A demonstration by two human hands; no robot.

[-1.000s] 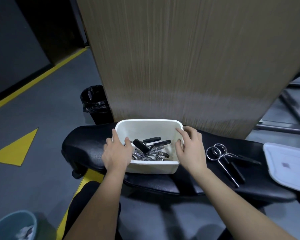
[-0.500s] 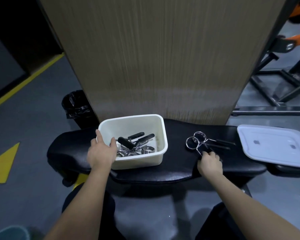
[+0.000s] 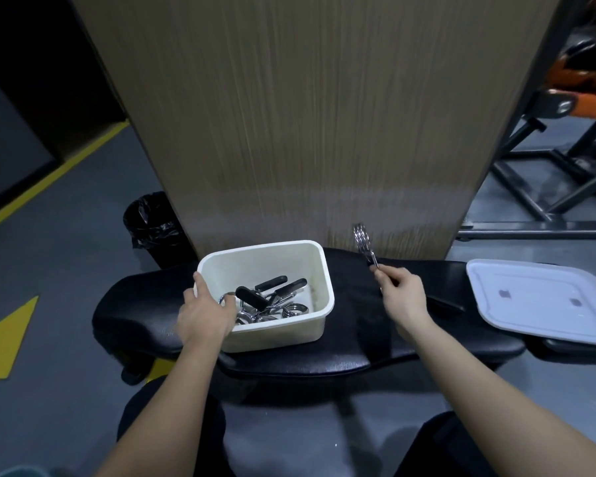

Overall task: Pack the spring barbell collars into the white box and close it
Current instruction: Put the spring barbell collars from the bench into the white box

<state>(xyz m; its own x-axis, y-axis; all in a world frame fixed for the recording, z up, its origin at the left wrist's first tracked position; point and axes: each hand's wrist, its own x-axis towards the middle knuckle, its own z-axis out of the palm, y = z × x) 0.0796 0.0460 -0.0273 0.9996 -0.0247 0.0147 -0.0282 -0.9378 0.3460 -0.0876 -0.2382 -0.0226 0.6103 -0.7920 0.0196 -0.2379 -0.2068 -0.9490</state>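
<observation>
Head view: left hand (image 3: 205,316) gripped the near-left rim of the white box (image 3: 326,270), centre frame on the black worktop (image 3: 145,315), spring collars (image 3: 272,301) piled inside. Right hand (image 3: 405,297), fingers clenched round one collar (image 3: 363,242), held it aloft just right of the box; white lid (image 3: 544,301) lay far right.

A collar (image 3: 364,245) is held by the right hand (image 3: 404,297) above the bench (image 3: 324,352); the box (image 3: 319,306) is gripped by the left hand (image 3: 205,313).

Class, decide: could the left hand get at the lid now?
Probably not: the left hand holds the box, and the lid lies far right, beyond the right hand with its collar.
</observation>
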